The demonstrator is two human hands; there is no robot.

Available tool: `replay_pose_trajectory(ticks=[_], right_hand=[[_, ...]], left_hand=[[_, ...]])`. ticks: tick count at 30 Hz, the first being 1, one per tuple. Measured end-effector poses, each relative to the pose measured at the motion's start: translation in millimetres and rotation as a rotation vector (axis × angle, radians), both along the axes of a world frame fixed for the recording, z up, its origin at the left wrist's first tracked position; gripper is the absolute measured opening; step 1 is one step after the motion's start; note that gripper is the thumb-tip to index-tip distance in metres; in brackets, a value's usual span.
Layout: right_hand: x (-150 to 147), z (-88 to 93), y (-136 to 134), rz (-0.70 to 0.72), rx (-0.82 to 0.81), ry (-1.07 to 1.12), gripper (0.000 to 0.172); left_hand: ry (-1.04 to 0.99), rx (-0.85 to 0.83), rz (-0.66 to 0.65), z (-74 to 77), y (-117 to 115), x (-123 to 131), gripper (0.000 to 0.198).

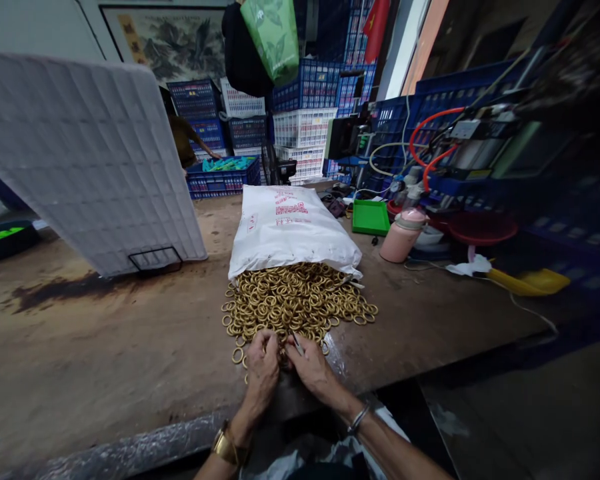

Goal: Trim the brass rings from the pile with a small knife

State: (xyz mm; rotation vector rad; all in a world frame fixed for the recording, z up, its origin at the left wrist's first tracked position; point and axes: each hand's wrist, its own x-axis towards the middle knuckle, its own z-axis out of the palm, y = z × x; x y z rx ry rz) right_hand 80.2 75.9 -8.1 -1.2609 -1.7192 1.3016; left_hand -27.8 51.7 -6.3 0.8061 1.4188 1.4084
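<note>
A heap of brass-coloured rings [300, 297] spills from the mouth of a white woven sack [295, 233] lying on the table. Both hands are at the heap's near edge, close together. My left hand [263, 368] is closed, its thumb and fingers pinched; what they hold, if anything, is hidden. My right hand [310, 367] is closed around a slim metal tool [298, 345], whose pointed end sticks up past the fingers. Its exact kind cannot be made out. Several loose rings lie just left of my left hand.
A pale ribbed panel [95, 160] stands on the wooden table [145, 347] at left. To the right are a pink bottle [403, 235], a green tray [370, 217], a yellow scoop [530, 281] and a machine with red hoses [475, 143]. A person [184, 140] works behind, near stacked crates [305, 127].
</note>
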Motion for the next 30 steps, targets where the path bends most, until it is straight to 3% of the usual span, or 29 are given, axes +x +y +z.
replay_pose_trajectory(ticks=[5,9,11,15,21,25,27,30], right_hand=[[3.2,11.8,1.7,-0.090,-0.051,0.089,0.024],[3.1,12.5,6.0,-0.102,-0.102,0.099,0.026],[3.0,11.0,8.0,-0.103,-0.121,0.107,0.024],[4.7,14.2,7.9,-0.099,-0.090,0.098,0.019],[8.9,29.3,0.5,-0.050,0.108,0.000,0.023],[15.1,30.2,-3.1,-0.020,0.134,-0.030,0.026],[19.3,27.0,-5.4,-0.027,0.191,-0.145,0.024],[24.2,22.1,-11.1,0.074,0.276,-0.318,0.014]], left_hand=[[0.171,0.110,0.063,1.3,-2.1,-0.2,0.006],[0.444,0.249,-0.011,3.2,-6.5,2.0,0.007],[0.484,0.273,-0.063,4.2,-8.1,3.8,0.011],[0.317,0.199,-0.151,10.6,-12.0,5.9,0.018],[-0.006,-0.036,-0.291,29.5,-21.7,6.4,0.032],[-0.116,-0.048,-0.291,31.7,-28.3,6.4,0.031],[-0.131,-0.042,-0.264,30.5,-31.0,6.7,0.030],[-0.108,-0.015,-0.229,30.4,-33.5,8.2,0.031]])
